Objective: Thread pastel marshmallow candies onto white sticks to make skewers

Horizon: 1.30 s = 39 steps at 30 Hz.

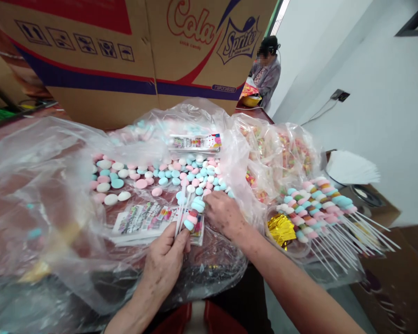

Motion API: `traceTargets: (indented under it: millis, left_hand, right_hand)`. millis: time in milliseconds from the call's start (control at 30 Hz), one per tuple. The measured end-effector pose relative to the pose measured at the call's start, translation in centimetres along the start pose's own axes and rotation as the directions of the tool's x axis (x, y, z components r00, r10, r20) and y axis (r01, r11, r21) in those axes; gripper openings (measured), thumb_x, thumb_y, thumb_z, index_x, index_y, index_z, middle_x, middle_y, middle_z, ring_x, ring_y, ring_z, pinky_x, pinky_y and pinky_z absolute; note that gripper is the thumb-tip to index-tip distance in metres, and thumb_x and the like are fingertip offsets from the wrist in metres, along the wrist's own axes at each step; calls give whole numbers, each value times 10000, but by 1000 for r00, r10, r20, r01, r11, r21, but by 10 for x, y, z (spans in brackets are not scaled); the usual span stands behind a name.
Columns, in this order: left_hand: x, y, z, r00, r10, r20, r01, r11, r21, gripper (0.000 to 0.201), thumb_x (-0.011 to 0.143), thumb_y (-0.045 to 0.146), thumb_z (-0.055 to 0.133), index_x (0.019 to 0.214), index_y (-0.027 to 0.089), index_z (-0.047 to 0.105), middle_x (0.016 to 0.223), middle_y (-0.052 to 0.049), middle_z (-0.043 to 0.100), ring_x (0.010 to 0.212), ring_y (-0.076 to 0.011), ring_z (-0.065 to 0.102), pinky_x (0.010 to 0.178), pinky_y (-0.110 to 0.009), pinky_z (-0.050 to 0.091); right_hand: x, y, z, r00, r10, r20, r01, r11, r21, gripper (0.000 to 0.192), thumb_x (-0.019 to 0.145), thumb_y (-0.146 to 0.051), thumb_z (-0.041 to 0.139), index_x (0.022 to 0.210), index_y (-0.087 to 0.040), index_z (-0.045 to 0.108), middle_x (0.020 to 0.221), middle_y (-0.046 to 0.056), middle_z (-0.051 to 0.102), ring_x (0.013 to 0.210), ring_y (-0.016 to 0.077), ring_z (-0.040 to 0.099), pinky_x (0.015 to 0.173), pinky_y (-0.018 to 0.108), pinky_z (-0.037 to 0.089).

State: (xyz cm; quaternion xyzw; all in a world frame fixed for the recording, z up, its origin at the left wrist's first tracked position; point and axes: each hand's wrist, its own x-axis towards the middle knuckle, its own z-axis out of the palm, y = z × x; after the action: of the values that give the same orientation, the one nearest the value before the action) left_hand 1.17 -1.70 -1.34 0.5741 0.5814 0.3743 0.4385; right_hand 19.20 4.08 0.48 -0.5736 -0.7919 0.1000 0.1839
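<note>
The left hand [165, 260] pinches a bundle of sticks [180, 215] upright over the labels [142, 220]. The right hand [225, 214], fingers curled, presses a blue candy [198, 205] onto a stick tip. Best keep the stick steady and push the candy on centred. Loose candies [160, 176] lie just beyond.

Loose candies [153, 174] lie on the plastic sheet [38, 185]; behind them stands a carton [125, 60]; finished skewers [320, 208] lie right, seemingly in a bowl [292, 248].

Left hand [165, 260] fisted, right hand [225, 214] palm-down.
</note>
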Motion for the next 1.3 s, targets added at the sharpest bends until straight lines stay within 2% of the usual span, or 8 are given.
traceTargets:
  millis: [67,167,267,367,733,967,1167,1300]
  left_hand:
    - [0,0,0,998,2,57,-2,1000,-13,350,901,435,482,629,217,518,524,49,464,508,-134,426,491,-242,308]
    - [1,3,0,996,11,83,-12,1000,9,332,890,438,492,648,214,529,543,46,478,534,-142,440,529,-249,319]
    - [1,5,0,995,-5,103,1,999,33,340,879,470,493,662,213,539,545,45,481,534,-147,441,538,-254,323]
    - [1,6,1,994,-10,105,5,999,45,351,870,478,495,643,213,535,529,47,470,524,-148,435,537,-255,318]
    - [1,6,1,995,-6,103,0,999,54,352,864,483,476,638,217,522,531,44,480,532,-155,448,549,-260,322]
    - [1,8,1,996,16,93,-21,998,52,350,865,471,482,618,226,515,522,46,484,519,-156,451,537,-258,329]
    - [1,7,1,997,32,64,-36,998,55,335,872,447,480,629,222,524,527,45,484,518,-150,442,537,-258,331]
    - [-1,4,1,998,40,44,-40,999,8,340,884,442,476,630,220,516,528,44,471,505,-139,425,504,-248,321]
  right_hand:
    - [2,8,-5,980,185,-69,-152,929,337,200,832,-119,528,947,-177,680,937,56,708,861,190,634,811,327,511]
    - [2,15,-15,922,386,28,-245,529,813,149,781,-230,603,892,-184,691,766,4,712,677,149,646,680,284,531]
    - [1,16,-20,901,419,107,-211,209,955,166,683,-270,711,816,-169,712,703,4,711,635,141,652,648,265,536]
    - [1,13,-21,898,425,109,-183,139,973,178,641,-266,749,795,-178,738,708,-1,720,613,126,641,639,256,537]
    - [-10,11,-24,948,314,51,-203,474,856,230,764,-271,669,963,-246,783,1005,12,770,964,190,680,950,366,487]
    - [-25,-7,-2,920,389,38,-192,365,911,242,814,-265,624,1006,-237,768,1061,17,756,1007,198,674,962,377,500]
    - [-35,-20,-7,967,240,-85,-103,675,731,294,886,-235,528,1092,-267,734,1105,8,744,1070,197,666,1008,369,479]
    - [-27,-15,-17,957,256,-134,-83,689,720,379,938,-303,493,1301,-269,597,1228,24,691,1104,186,650,1002,347,475]
